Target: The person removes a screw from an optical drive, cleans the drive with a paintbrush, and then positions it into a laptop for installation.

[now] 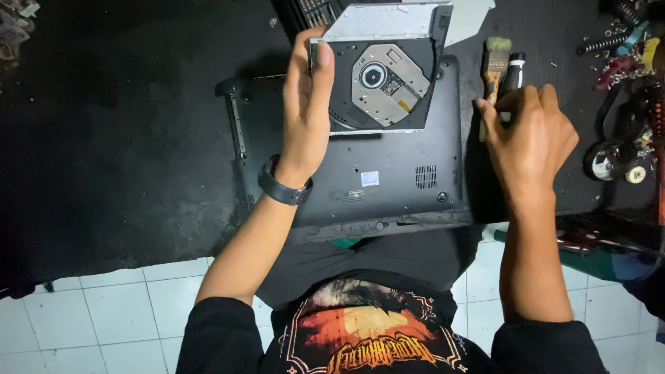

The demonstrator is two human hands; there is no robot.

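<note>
My left hand holds an optical disc drive by its left edge, its tray open and the silver spindle plate facing up. The drive hovers over a black laptop base that lies underside up on the dark mat. A black wristband sits on my left wrist. My right hand rests at the laptop's right edge, fingers curled around the handle of a small paintbrush with a wooden ferrule and worn bristles. A black and white tool lies beside the brush.
A dark work mat covers the surface, ending at white floor tiles. Springs, small parts and a round wheeled item crowd the right side. A keyboard corner shows at the top.
</note>
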